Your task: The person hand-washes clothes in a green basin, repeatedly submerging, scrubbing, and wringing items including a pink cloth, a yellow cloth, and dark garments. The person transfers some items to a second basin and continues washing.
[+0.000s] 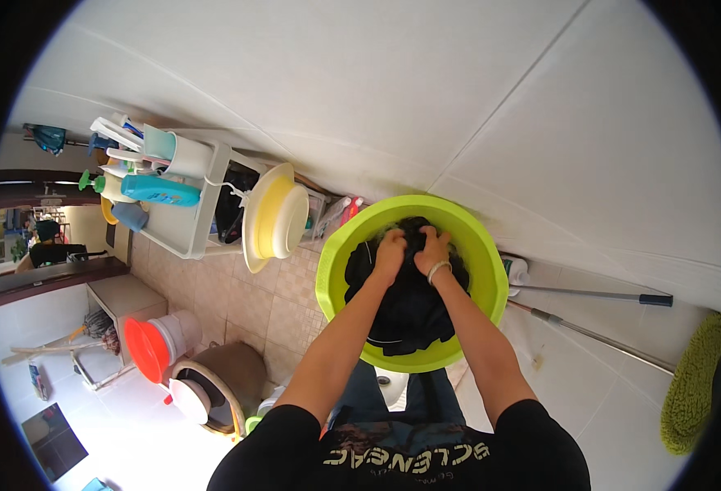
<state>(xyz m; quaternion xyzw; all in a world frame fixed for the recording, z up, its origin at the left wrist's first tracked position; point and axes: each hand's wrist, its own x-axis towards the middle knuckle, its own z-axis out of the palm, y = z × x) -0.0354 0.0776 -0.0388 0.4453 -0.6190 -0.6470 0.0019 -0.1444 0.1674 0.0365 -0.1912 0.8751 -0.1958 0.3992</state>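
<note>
Dark, bunched black clothing (409,307) lies in a lime-green basin (326,282) in front of me. At the far side of the basin, my left hand (390,252) has its fingers curled into the cloth. Close beside it, my right hand (433,249), with a pale bracelet at the wrist, also grips the fabric. Both sets of fingertips are partly buried in the folds. A little whitish wetness or foam shows near the hands; how much water the basin holds is hidden under the cloth.
To the left stands a white shelf cart (182,233) with bottles, and a yellow-and-white basin (283,217) hangs at its side. A red bucket (146,350) and a brown barrel (238,372) stand lower left. Mop poles (597,334) and a green mop head (696,385) lean right.
</note>
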